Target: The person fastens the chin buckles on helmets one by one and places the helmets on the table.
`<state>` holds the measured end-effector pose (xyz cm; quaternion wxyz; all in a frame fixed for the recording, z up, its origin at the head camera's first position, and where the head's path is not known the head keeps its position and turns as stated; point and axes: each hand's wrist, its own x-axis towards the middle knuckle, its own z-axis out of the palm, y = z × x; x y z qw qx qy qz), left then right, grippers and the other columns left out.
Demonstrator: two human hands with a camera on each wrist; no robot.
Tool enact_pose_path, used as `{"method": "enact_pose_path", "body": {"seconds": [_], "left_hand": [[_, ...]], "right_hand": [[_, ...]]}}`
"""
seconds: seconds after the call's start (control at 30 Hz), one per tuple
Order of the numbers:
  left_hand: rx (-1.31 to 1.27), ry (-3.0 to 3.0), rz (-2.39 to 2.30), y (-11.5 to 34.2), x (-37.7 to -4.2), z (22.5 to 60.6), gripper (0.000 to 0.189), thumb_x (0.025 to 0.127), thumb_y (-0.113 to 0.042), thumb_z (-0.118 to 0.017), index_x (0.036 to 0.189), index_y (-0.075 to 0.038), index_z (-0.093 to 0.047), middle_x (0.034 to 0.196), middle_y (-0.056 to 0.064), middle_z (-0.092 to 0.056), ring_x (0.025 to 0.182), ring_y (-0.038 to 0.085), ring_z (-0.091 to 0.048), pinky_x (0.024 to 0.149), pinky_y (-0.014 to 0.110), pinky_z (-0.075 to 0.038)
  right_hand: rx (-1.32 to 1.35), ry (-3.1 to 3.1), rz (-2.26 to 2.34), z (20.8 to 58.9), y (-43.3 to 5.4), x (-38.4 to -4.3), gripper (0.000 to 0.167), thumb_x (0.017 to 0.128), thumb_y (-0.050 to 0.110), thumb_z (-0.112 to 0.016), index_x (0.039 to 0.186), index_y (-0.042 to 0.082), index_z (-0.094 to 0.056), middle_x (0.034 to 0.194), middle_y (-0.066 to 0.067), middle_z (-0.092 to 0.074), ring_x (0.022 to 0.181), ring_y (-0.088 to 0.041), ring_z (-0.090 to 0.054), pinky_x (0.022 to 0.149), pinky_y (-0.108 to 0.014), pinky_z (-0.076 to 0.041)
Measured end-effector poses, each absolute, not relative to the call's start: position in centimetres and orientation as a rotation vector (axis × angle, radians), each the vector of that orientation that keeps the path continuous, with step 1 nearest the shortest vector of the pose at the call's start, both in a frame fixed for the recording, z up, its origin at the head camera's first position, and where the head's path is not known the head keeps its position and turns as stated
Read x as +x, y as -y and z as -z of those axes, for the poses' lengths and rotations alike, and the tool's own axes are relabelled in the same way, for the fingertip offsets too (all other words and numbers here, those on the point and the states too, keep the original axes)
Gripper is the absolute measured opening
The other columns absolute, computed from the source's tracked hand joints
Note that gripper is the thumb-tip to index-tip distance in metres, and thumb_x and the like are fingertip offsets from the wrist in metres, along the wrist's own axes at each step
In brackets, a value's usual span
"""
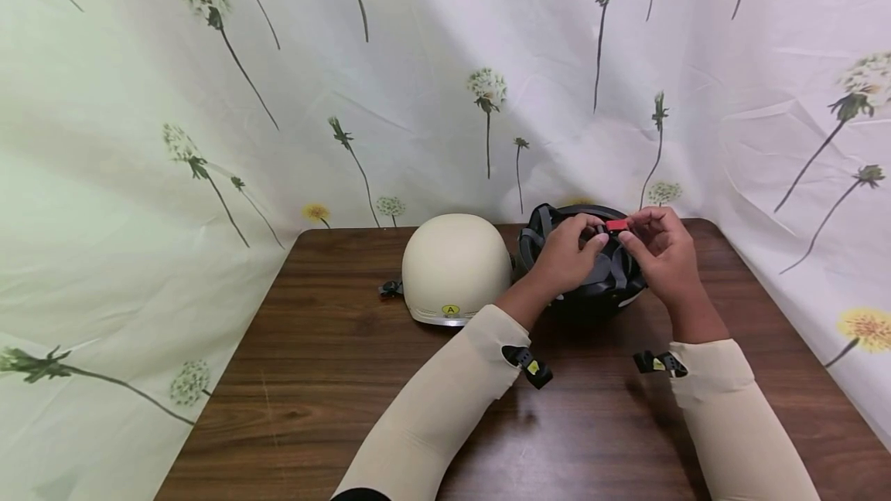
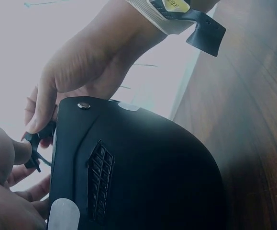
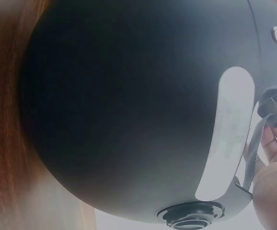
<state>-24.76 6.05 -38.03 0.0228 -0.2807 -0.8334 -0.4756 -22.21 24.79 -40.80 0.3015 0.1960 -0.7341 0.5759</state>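
A black helmet (image 1: 581,308) lies upside down on the table, its opening and dark inner straps facing up. Above that opening, a red and black chin-strap buckle (image 1: 616,226) is between both hands. My left hand (image 1: 567,253) pinches the dark end of the buckle between thumb and fingers. On the other side my right hand (image 1: 664,253) pinches the red part. The left wrist view shows black buckle pieces (image 2: 33,143) at the fingertips, beside the black shell (image 2: 152,167). In the right wrist view, a grey strap (image 3: 255,148) runs up to the black buckle (image 3: 272,108).
A cream helmet (image 1: 455,269) with a yellow "A" sticker (image 1: 451,309) stands dome up just left of the black one, its own strap buckle (image 1: 390,289) sticking out at the left. Brown wooden table (image 1: 334,400) below; a dandelion-print curtain (image 1: 418,99) hangs behind.
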Motion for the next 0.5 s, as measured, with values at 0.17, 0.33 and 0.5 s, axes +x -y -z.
{"method": "enact_pose_path", "body": {"seconds": [0.17,0.33,0.5], "left_hand": [[-0.884,2.570,1.460,-5.90,-24.83,38.08,0.032,0.109,-0.024,-0.060,0.136,-0.008,-0.063,0.128,0.008,-0.060,0.112,0.015,-0.063,0.095,0.024,-0.052],[-0.885,2.556,1.420,-5.69,-24.75,38.02,0.042,0.105,-0.027,-0.067,0.141,-0.007,-0.061,0.143,0.009,-0.055,0.129,0.024,-0.059,0.106,0.026,-0.048],[-0.878,2.562,1.409,-5.50,-24.69,37.77,0.047,0.104,-0.027,-0.068,0.146,-0.009,-0.057,0.150,0.010,-0.051,0.133,0.027,-0.057,0.108,0.031,-0.048]], "right_hand": [[0.469,1.977,-1.472,40.78,-24.65,-22.19,0.036,0.097,-0.010,-0.066,0.132,-0.014,-0.055,0.119,0.000,-0.062,0.112,-0.008,-0.062,0.097,-0.016,-0.048],[0.500,1.945,-1.475,40.77,-24.77,-22.42,0.043,0.095,-0.014,-0.067,0.136,-0.012,-0.055,0.121,-0.010,-0.067,0.118,-0.011,-0.062,0.107,-0.024,-0.044],[0.518,1.918,-1.502,40.72,-24.89,-22.49,0.043,0.093,-0.015,-0.068,0.135,-0.013,-0.056,0.123,-0.010,-0.068,0.119,-0.014,-0.061,0.109,-0.025,-0.044]]}}
